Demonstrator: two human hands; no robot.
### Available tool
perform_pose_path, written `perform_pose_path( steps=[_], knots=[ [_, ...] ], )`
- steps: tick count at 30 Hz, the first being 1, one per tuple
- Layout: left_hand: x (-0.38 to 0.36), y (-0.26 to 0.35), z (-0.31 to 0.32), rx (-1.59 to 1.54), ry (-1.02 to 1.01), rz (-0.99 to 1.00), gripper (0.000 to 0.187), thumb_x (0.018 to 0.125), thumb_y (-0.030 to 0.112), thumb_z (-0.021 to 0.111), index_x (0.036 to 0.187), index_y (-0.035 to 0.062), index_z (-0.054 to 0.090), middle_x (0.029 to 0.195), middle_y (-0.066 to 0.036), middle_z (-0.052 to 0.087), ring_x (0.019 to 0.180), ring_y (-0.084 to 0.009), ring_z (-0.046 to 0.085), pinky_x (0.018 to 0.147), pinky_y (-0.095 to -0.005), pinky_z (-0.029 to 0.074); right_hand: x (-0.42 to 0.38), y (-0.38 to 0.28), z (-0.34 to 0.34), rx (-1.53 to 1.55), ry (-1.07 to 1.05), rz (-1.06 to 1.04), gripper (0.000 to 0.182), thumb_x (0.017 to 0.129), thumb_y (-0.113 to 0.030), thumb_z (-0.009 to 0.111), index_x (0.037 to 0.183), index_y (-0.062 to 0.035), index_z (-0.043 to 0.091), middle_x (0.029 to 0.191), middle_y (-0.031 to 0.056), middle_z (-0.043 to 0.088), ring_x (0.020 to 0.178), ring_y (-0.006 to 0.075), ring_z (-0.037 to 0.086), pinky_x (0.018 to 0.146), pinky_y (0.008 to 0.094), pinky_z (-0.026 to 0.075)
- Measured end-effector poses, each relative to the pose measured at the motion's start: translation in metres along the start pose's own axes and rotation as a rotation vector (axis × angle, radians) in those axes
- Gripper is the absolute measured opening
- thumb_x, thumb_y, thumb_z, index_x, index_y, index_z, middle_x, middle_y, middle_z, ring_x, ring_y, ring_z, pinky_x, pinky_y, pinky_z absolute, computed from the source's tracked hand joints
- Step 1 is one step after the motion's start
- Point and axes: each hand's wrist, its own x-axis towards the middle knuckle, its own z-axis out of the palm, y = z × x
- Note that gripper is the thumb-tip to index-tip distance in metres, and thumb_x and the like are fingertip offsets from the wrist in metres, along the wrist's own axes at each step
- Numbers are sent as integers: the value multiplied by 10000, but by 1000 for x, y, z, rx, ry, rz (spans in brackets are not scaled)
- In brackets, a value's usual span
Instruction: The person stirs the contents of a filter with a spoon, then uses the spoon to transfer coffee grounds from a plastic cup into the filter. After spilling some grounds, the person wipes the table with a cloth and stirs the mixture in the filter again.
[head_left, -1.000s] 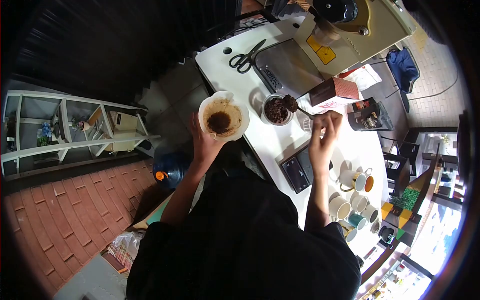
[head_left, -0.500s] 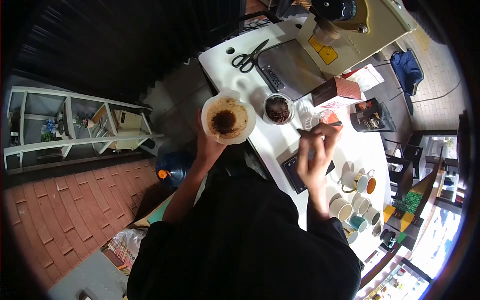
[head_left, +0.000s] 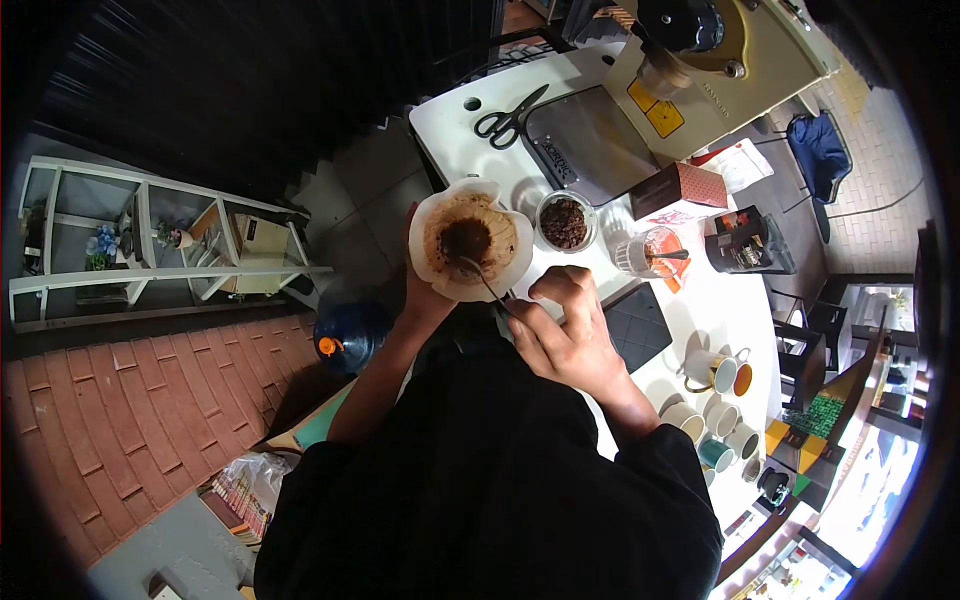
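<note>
Head view looks straight down on a person at a white tabletop (head_left: 560, 275). Their left hand (head_left: 425, 290) is wrapped around the underside of a paper filter (head_left: 470, 250) stained with wet coffee grounds, holding it off the tabletop's near-left edge, partly over the floor below. The right hand (head_left: 565, 335) is closed on the handle of a spoon (head_left: 480, 280), whose bowl reaches into the dark mound of grounds at the filter's centre.

Soft wet paper is the weak point, by my judgement: if the spoon presses or scrapes too hard, the filter could tear or fold in the supporting hand, and grounds would drop onto the floor or onto the person's dark clothing rather than the tabletop. A tilt of the left hand would spill the same way, since little of the filter sits over the tabletop.

Just beyond the filter stands a small glass cup (head_left: 565, 222) of scooped grounds; a loaded spoon carried across the gap could shed clumps on the tabletop. A second glass (head_left: 645, 252) with a tool in it, near that cup, and the dark scale (head_left: 635, 325) by the right wrist are close enough to be knocked by a wide swing.
</note>
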Motion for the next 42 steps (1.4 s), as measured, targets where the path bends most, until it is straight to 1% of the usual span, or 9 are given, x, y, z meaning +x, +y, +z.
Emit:
perform_pose_path(
  steps=[5, 10, 18, 23, 28, 29, 31, 38, 42],
  knots=[
    [2, 1, 1, 239, -10, 88, 1272, 676, 46, 906, 1564, 56, -4, 1483, -180, 387, 1346, -290, 476, 1131, -441, 412, 6, 8, 3, -121, -22, 41, 268, 775, -96, 768, 1001, -25, 642, 1090, 100, 531, 1018, 301, 538, 859, 434, 466],
    [5, 5, 5, 66, -29, 14, 1294, 656, 70, 925, 1558, 43, -2, 1467, -179, 407, 1337, -277, 487, 1131, -431, 408, 4, 8, -2, -275, 17, -60, 349, 693, -126, 700, 1040, -161, 685, 1094, 34, 496, 1073, 242, 512, 854, 382, 466],
    [6, 5, 0, 305, -4, 76, 1275, 660, 137, 936, 1545, 20, 26, 1448, -166, 436, 1317, -263, 504, 1150, -438, 369, 8, 12, -13, -378, -129, -219, 309, 713, -171, 695, 1020, -192, 678, 1103, 10, 513, 1083, 227, 513, 884, 393, 458],
    [8, 7, -4, 334, 0, 74, 1234, 680, 163, 929, 1541, 18, 57, 1446, -156, 447, 1322, -254, 500, 1177, -446, 323, 10, 14, -13, -357, -53, -132, 300, 709, -163, 694, 1009, -162, 685, 1098, 24, 525, 1081, 238, 514, 886, 389, 453],
    [17, 26, -9, 710, -84, 214, 1186, 683, 174, 928, 1523, 3, 109, 1436, -164, 452, 1324, -265, 496, 1175, -452, 316, 14, 24, 0, -279, -106, -82, 329, 722, -130, 697, 1047, -91, 663, 1097, 62, 547, 1073, 269, 520, 897, 419, 445],
    [15, 21, -10, 711, -83, 215, 1186, 683, 174, 928, 1523, 3, 109, 1436, -164, 452, 1324, -265, 496, 1175, -452, 316, 13, 24, 5, -278, -106, -83, 329, 722, -130, 697, 1047, -91, 663, 1097, 62, 547, 1073, 269, 520, 897, 419, 445],
    [12, 8, -11, 320, 60, 32, 1196, 664, 210, 940, 1514, -18, 130, 1425, -175, 443, 1325, -293, 486, 1159, -460, 329, 13, 24, 14, -203, -125, -80, 269, 788, -111, 749, 1044, -52, 692, 1113, 107, 542, 1081, 313, 519, 891, 455, 442],
    [5, -13, -24, 454, 67, -51, 1191, 642, 247, 945, 1496, -42, 166, 1419, -194, 416, 1316, -335, 457, 1159, -478, 316, 18, 15, 23, -47, -89, -25, 254, 800, -80, 739, 1031, -1, 671, 1134, 149, 534, 1049, 333, 528, 875, 457, 446],
    [11, 4, -20, 464, 1, -48, 945, 746, 360, 847, 1440, -7, 321, 1366, -158, 480, 1311, -356, 425, 1184, -550, 247, 16, 9, 29, -2, -78, 27, 253, 799, -62, 735, 1033, 5, 668, 1121, 157, 525, 1036, 338, 531, 875, 448, 447]
  ],
)
